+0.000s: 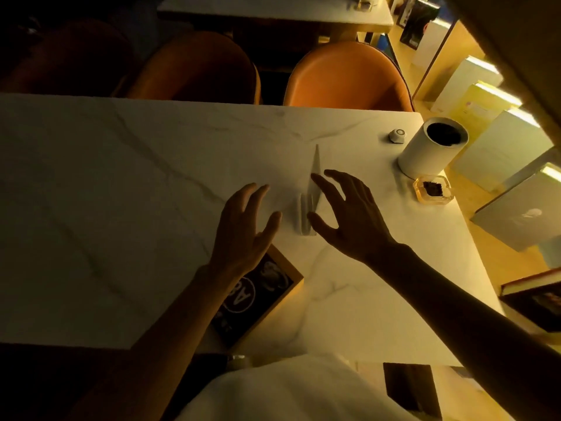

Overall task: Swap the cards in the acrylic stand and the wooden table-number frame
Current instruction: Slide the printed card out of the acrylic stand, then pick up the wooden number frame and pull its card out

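A clear acrylic stand (pixel 312 196) stands upright on the white marble table (pixel 121 177), seen nearly edge-on, so whether a card sits in it is hard to tell. My left hand (pixel 243 229) hovers just left of it with fingers spread and empty. My right hand (pixel 349 217) is just right of it, fingers apart, thumb close to the stand's base. The wooden table-number frame (pixel 267 296) lies flat near the table's front edge, holding a dark card with white print; my left forearm covers part of it.
A white cylindrical container (pixel 431 150) stands at the table's far right, with a small white round object (pixel 397 136) and a glass ashtray (pixel 432 191) beside it. Orange chairs (pixel 346 77) line the far side. Books stand on the shelf (pixel 485 117) to the right.
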